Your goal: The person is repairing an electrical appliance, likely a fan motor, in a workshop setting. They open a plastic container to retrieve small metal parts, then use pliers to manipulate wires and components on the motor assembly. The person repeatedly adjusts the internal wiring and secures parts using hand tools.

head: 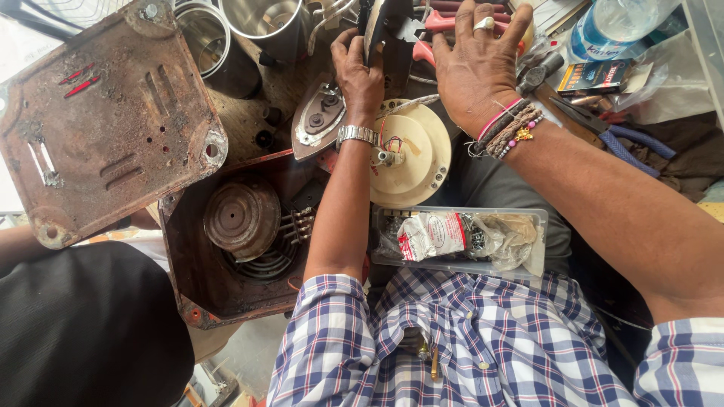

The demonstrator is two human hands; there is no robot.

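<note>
Repair work looked mid-way: your left hand had its fingers clenched round a dark flat tool above the cream round housing, whose wires lay exposed, so it was already opened. Your right hand rested spread, fingers released, on red-handled pliers at the bench's far side. Reassembly seemed left; the rusty base plate lay off its casing

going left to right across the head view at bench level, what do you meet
rusty square plate → iron soleplate → left hand gripping a dark tool → round cream cover → right hand resting on red-handled pliers → blue-handled pliers
</note>
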